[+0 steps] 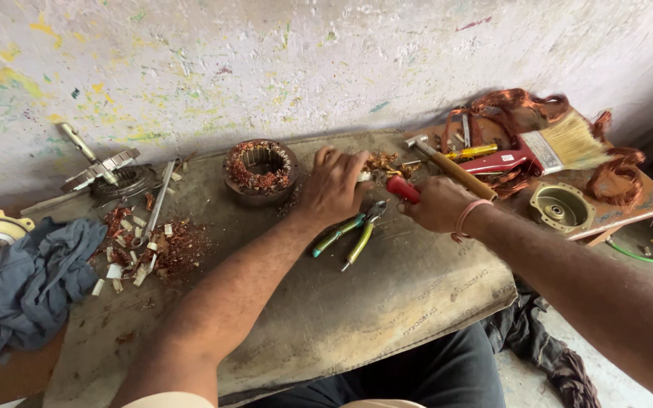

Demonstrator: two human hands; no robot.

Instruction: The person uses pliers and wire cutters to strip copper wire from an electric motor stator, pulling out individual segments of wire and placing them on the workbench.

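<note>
Red-handled tool [403, 189] gripped in my right hand [438, 204]; left hand [334, 185] pinches copper scraps [381, 161] at twelve o'clock. Next: steady prying.

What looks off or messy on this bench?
Copper wire scraps and white slivers lie strewn over the mat left of the stator. More stripped copper wire sits tangled round the paintbrush. The left hand rests beside the stator; the right hand grips a red-handled tool.

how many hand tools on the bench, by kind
pliers: 1
hammer: 1
paintbrush: 1
red-handled tool in the right hand: 1
yellow-handled tool: 1
total: 5
</note>
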